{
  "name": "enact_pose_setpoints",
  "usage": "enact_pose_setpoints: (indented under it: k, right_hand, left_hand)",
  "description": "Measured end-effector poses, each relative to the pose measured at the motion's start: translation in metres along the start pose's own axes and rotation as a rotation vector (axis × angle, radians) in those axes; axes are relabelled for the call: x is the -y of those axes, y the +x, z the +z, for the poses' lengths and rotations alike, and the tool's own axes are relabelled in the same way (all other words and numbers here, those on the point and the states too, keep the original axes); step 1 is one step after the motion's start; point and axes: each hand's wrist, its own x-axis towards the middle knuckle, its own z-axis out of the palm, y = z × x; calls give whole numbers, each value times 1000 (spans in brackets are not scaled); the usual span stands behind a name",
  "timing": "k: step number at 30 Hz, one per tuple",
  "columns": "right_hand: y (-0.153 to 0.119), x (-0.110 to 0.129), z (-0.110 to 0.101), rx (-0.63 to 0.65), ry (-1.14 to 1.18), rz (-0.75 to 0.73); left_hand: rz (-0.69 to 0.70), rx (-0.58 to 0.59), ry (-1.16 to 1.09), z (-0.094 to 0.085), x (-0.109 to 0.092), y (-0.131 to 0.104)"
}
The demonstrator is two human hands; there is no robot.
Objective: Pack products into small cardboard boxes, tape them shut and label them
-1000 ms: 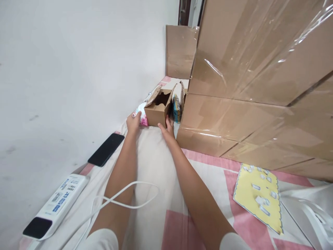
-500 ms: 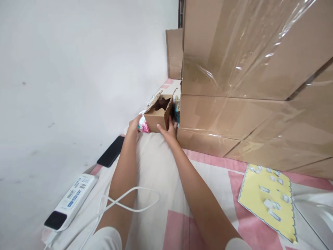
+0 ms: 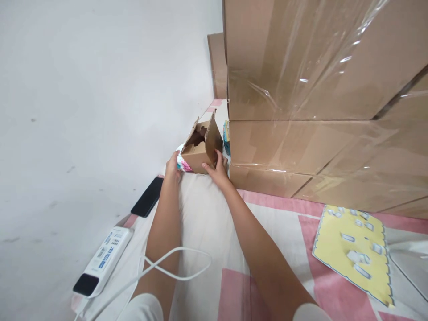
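Observation:
A small open-topped cardboard box (image 3: 195, 158) with torn flaps stands by the wall, its dark inside partly showing. My right hand (image 3: 217, 169) holds its near right corner, thumb on the front and fingers along the side. At the box's left side, my left hand (image 3: 173, 165) is closed on a white, pink and teal soft packet (image 3: 185, 165), pressed between hand and box; its fingertips are partly hidden. Right of the box, a blue and yellow packet (image 3: 226, 137) stands against the large cartons.
Large taped cartons (image 3: 267, 147) fill the right side, and a white wall (image 3: 83, 89) rises at left. On the pink and white sheet (image 3: 197, 209) lie a black phone (image 3: 147, 196), a white power strip (image 3: 103, 263), a looped white cable (image 3: 197, 251) and a yellow paper cut-out (image 3: 354, 254).
The small box's right flap stands higher, and the box has turned a little, sitting slightly farther from the large cartons. Both hands stay on their places. The view has shifted slightly.

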Motion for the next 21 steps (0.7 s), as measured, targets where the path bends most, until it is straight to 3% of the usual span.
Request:
enact_pose_setpoints:
  k: [6, 12, 16, 21]
  right_hand:
    - [0, -3, 1, 35, 41, -58]
    - [-9, 17, 7, 181, 52, -61]
    - [-19, 53, 14, 355, 67, -73]
    - [-59, 119, 4, 620, -22, -190]
  left_hand:
    - [23, -53, -58, 4, -13, -12]
    - [115, -145, -18, -9, -58, -25]
    - [198, -227, -19, -35, -94, -52]
    - [270, -323, -64, -89, -120, -110]
